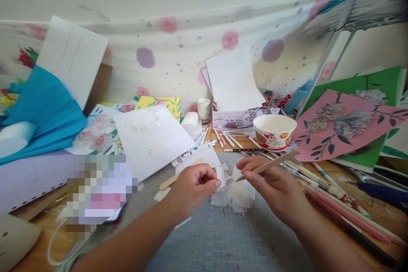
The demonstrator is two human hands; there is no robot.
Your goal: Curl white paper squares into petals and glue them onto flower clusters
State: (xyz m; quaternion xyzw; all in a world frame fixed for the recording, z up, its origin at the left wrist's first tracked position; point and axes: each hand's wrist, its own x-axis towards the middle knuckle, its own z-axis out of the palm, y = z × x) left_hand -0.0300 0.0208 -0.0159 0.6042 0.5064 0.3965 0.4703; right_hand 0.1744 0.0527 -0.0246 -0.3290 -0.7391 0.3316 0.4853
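Observation:
My right hand [270, 182] holds a flat wooden stick [272, 163] between thumb and fingers, with its dark lower end pointing left. A small white piece lies against those fingertips. My left hand [197, 185] is closed in a pinch, just left of thin white paper pieces [240, 193] on the grey cutting mat [204, 242]; whether it grips anything is too small to tell. Another wooden stick [168, 181] lies behind my left hand. A white sheet with whitish textured patches [153, 140] rests at the back left.
A paper bowl [274, 132] stands behind my right hand. Pens and brushes [350, 216] cover the right side. Flower artwork on pink paper [344, 125] leans at the right. Blue crepe paper [44, 110] is at the left, small cups [204, 109] at the back.

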